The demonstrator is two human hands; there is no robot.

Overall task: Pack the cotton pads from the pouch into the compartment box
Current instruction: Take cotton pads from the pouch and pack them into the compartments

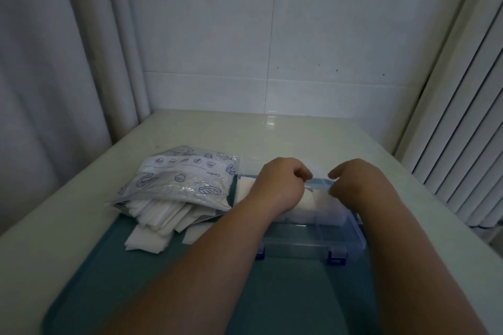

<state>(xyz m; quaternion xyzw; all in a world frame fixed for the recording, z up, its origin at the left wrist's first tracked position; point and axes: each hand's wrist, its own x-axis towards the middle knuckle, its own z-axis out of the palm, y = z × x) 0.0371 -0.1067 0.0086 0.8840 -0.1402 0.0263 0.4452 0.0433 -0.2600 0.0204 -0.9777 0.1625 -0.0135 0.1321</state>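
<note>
A clear plastic compartment box [307, 242] with blue latches sits on a teal tray, right of centre. White cotton pads [310, 200] lie inside its far compartments. My left hand [280, 185] and my right hand [353, 182] both reach over the box and pinch the edge of its clear lid [321, 182] at the far side. To the left lies a printed grey pouch [179, 182] with shell drawings. More cotton pads [155, 228] spill from its open mouth onto the tray.
The teal tray [114, 280] rests on a pale countertop [245, 139]. A tiled wall stands behind, a curtain [54, 62] hangs at the left, and a ribbed radiator [457, 144] stands at the right.
</note>
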